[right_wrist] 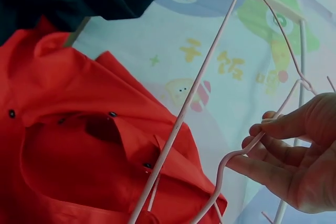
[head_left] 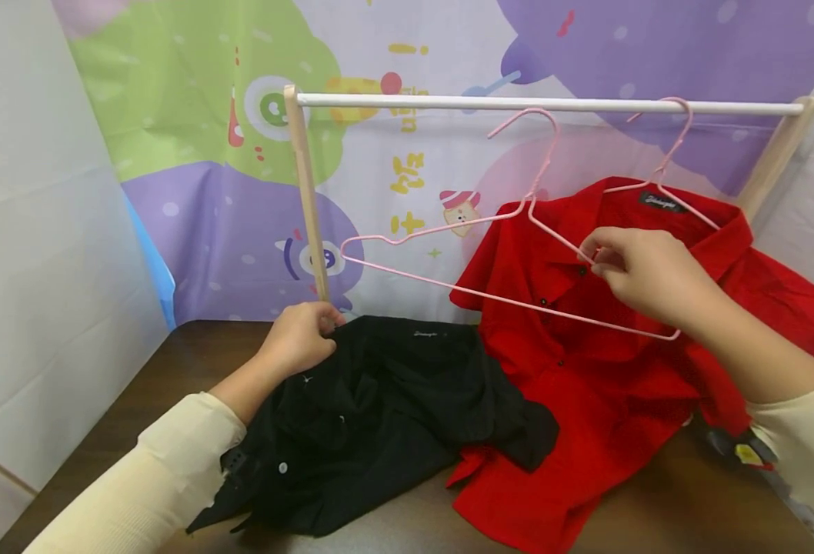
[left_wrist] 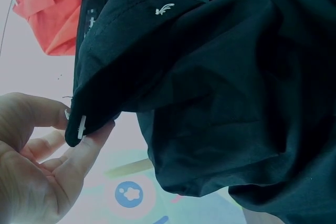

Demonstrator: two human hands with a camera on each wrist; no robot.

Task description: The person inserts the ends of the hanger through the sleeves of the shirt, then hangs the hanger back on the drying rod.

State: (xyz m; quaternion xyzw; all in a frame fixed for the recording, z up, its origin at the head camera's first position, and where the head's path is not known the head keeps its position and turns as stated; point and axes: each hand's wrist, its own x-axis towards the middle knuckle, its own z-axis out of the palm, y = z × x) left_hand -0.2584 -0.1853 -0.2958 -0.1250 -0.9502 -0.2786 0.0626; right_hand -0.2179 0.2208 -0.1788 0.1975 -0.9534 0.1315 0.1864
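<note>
A bare pink hanger [head_left: 442, 228] is held up by my right hand [head_left: 645, 269], whose thumb and fingers pinch its right shoulder wire, as the right wrist view also shows. Its hook stands just in front of the white rail. With my left hand [head_left: 296, 338] I pinch the collar edge of a black shirt [head_left: 407, 415], close to a small white button in the left wrist view. The rest of that shirt lies crumpled on the table. Behind my right hand, a red short-sleeved shirt [head_left: 573, 431] hangs on another pink hanger [head_left: 677, 150].
A clothes rack with a white rail [head_left: 448, 101] and wooden posts [head_left: 308, 192] stands at the back. Behind it hangs a cartoon-printed cloth [head_left: 206, 231]. The brown table [head_left: 151, 400] carries the shirts, and the red shirt's lower part reaches its front.
</note>
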